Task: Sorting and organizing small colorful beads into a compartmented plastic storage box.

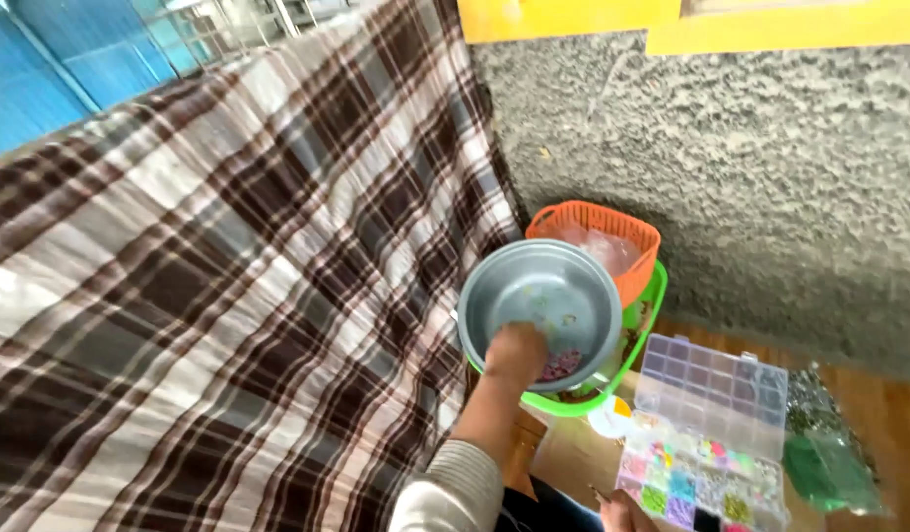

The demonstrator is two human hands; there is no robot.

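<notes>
My left hand (515, 353) reaches down into a round metal bowl (573, 286), with its fingers curled by a small heap of pink and purple beads (561, 365) on the bowl's bottom. The back of the hand hides whether it grips any. Only the top of my right hand (627, 512) shows at the lower edge, beside a clear compartment box (716, 384) filled with coloured beads. A thin dark item pokes out next to that hand; what it is stays unclear.
The bowl sits on a green basket (644, 330), with an orange basket (593, 225) behind it against a rough grey wall (731, 167). A brown plaid cloth (228, 296) fills the left. A bag of green beads (829, 468) lies on the wooden floor at right.
</notes>
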